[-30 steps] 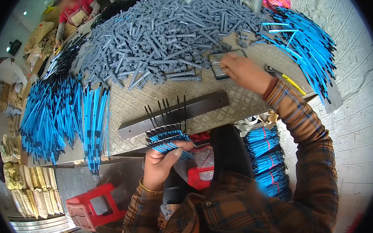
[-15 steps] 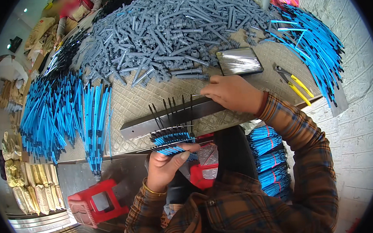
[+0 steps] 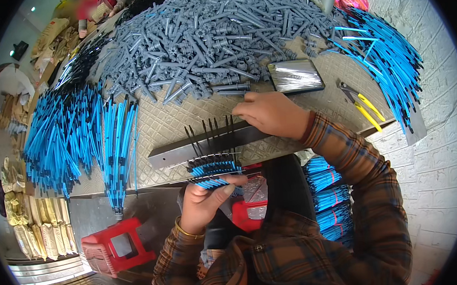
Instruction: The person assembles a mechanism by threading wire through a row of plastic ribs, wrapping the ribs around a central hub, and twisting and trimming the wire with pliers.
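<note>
My left hand (image 3: 203, 201) is closed around the lower part of a row of thin blue-and-black rods (image 3: 214, 167), thumb on the near side. Thin metal wires cross the row, and several black rod ends stick up beyond the others, in front of a grey metal bar (image 3: 174, 156). My right hand (image 3: 279, 115) is above the bar's right part, with thumb and fingers pinched beside the tip of the rightmost black rod. Whatever lies in that pinch is too small to make out. Behind the right hand, a black tray (image 3: 295, 76) holds thin silvery wires.
A large heap of grey plastic tubes (image 3: 195, 44) covers the table's far side. Bundles of blue rods lie left (image 3: 61, 143) and right (image 3: 392, 62). Yellow-handled cutters (image 3: 361, 104) rest at right. A red stool (image 3: 116, 245) stands below; a person (image 3: 99, 6) sits far left.
My right hand has moved slightly left, its fingertips now right at the tip of the rightmost black rod. The left hand and the rods have hardly moved.
</note>
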The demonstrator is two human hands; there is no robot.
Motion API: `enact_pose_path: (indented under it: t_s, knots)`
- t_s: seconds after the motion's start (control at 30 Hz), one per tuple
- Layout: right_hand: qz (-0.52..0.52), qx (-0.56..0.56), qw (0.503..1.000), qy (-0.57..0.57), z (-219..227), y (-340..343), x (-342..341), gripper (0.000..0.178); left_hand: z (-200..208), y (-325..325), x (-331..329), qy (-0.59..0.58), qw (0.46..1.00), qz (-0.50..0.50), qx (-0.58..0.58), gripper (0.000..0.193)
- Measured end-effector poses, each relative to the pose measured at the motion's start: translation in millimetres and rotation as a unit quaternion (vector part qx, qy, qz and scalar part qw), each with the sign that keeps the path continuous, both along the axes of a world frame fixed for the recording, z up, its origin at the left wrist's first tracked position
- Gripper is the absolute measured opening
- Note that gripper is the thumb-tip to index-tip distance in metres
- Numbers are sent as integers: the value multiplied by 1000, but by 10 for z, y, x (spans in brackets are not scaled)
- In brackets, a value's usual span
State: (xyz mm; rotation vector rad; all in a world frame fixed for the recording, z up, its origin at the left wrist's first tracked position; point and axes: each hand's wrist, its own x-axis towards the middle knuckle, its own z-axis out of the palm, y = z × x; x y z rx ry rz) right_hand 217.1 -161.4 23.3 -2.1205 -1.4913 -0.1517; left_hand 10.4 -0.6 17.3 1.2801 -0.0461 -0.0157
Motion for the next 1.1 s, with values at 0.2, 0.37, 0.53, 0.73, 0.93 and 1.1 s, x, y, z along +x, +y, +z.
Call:
enact_pose_path:
  t_s: [0.2,0.37,0.53,0.73,0.93,1.1]
  knots:
    - [7,-7,1000,2,38,144,-20,14,-6,22,-2,1,1000,-8,13,19]
    - [18,7,1000,0,1,285,-47,7,5,20,-14,1,1000,-1,18,19]
    - [29,6,1000,-2,-21,391,-61,6,13,52,-13,6,1000,-3,20,19]
    - [30,24,998,42,-85,485,-18,9,33,96,37,27,1000,-9,10,19]
    - [75,43,992,96,-69,741,-17,11,41,176,-45,7,999,18,28,18]
    - [53,3,987,154,-13,452,-53,15,37,26,-38,-4,1000,-21,14,12]
